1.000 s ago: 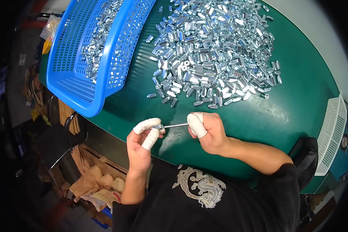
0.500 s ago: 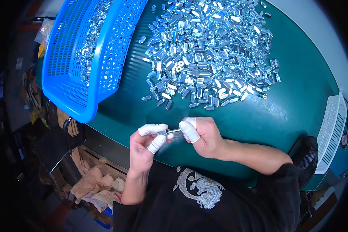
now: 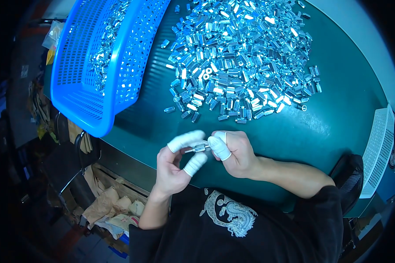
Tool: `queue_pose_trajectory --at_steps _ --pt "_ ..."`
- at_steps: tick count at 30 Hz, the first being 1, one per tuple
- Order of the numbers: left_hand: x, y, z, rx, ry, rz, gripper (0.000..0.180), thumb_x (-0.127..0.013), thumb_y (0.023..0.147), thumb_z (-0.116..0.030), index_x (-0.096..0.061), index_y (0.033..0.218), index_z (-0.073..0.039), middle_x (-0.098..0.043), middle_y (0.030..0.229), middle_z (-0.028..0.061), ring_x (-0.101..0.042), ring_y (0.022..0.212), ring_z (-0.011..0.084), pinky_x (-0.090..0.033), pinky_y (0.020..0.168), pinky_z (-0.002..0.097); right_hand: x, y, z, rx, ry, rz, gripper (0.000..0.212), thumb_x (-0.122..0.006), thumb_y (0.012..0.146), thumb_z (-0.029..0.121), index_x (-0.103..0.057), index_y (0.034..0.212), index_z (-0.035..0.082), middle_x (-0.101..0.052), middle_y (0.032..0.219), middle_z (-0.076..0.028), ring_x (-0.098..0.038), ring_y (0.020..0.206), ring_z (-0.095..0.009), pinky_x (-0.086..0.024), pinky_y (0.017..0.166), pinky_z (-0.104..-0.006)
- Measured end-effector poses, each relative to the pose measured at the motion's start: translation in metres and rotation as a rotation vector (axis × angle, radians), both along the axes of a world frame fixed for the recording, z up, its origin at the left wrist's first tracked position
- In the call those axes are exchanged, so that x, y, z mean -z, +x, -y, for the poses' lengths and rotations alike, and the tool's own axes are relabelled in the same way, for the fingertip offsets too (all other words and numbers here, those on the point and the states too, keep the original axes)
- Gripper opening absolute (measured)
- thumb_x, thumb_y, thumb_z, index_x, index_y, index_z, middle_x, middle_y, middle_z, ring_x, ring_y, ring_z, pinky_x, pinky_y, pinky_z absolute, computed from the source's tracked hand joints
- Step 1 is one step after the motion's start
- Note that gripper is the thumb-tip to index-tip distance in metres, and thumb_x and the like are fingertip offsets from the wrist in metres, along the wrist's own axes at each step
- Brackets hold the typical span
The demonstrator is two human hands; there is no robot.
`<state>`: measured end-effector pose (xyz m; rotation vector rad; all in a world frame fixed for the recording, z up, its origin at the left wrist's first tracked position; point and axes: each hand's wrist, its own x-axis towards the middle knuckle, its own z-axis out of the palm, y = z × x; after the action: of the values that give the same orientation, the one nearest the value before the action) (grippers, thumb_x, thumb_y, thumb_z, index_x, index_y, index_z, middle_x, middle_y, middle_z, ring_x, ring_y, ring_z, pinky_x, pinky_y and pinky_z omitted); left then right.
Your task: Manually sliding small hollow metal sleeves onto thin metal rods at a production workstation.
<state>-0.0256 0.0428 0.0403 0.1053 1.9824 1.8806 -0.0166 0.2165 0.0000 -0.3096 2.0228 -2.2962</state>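
Observation:
White finger cots cover the thumb and fingertips of both hands. My right hand (image 3: 235,153) pinches a thin metal rod (image 3: 189,151), which points left above the table's near edge. On the rod sits a silver hex coupling nut (image 3: 200,148), with the rod's tip showing beyond it. My left hand (image 3: 173,168) is around the nut's left end, its thumb and forefinger spread apart, one above and one below. The forefinger is slightly blurred. Farther off lies a large pile of similar coupling nuts (image 3: 237,65) on the green table (image 3: 153,127).
A blue perforated basket (image 3: 107,94) at the left holds more nuts and tilts over the table edge. A white perforated tray (image 3: 375,153) is at the far right. A black mesh chair part (image 3: 349,179) is beside my right elbow. Crumpled brown paper (image 3: 103,204) lies below left.
My left thumb and forefinger have parted from the nut. The nut now sits on the rod close to my right fingertips, with the rod's end poking out on the left.

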Motion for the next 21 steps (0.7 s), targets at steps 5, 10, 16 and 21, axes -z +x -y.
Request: queue_pose_trajectory --at_steps 5,10,16,21 --pt "0.004 0.002 0.019 0.030 0.007 0.134 0.038 -0.049 0.097 -0.032 -0.059 0.104 0.004 -0.064 0.088 0.0103 -0.060 0.072 0.0134 -0.046 0.061 0.0255 0.001 -0.001 -0.001 0.006 0.007 -0.014 0.032 -0.049 0.096 0.014 -0.049 0.067 0.000 -0.048 0.060 -0.011 -0.048 0.049 -0.024 -0.036 0.046 -0.0340" --pt "-0.002 0.000 -0.005 -0.001 0.028 0.220 0.023 -0.055 0.096 -0.020 -0.062 0.085 -0.001 -0.060 0.072 0.0026 -0.055 0.065 0.0063 -0.042 0.056 0.0206 -0.001 0.001 0.003 0.021 0.040 -0.053 0.038 -0.046 0.098 0.016 -0.046 0.063 0.002 -0.047 0.057 -0.007 -0.046 0.047 -0.018 -0.035 0.045 -0.0314" --pt "-0.009 -0.004 0.001 0.117 -0.273 -0.207 0.015 -0.071 0.080 -0.003 -0.061 0.090 0.000 -0.063 0.079 0.0062 -0.059 0.070 0.0131 -0.046 0.063 0.0258 0.000 0.003 -0.001 0.019 0.057 -0.017 0.039 -0.046 0.098 0.015 -0.046 0.061 0.002 -0.046 0.056 -0.006 -0.045 0.046 -0.019 -0.035 0.045 -0.0314" --pt "-0.044 -0.018 0.031 -0.008 -0.628 -0.719 0.016 -0.074 0.076 -0.001 -0.062 0.087 -0.002 -0.062 0.076 0.0070 -0.052 0.060 0.0127 -0.041 0.054 0.0235 -0.009 -0.004 -0.007 -0.004 -0.148 0.205 0.037 -0.053 0.094 0.012 -0.044 0.060 0.001 -0.044 0.055 -0.012 -0.041 0.045 -0.027 -0.032 0.044 -0.0353"
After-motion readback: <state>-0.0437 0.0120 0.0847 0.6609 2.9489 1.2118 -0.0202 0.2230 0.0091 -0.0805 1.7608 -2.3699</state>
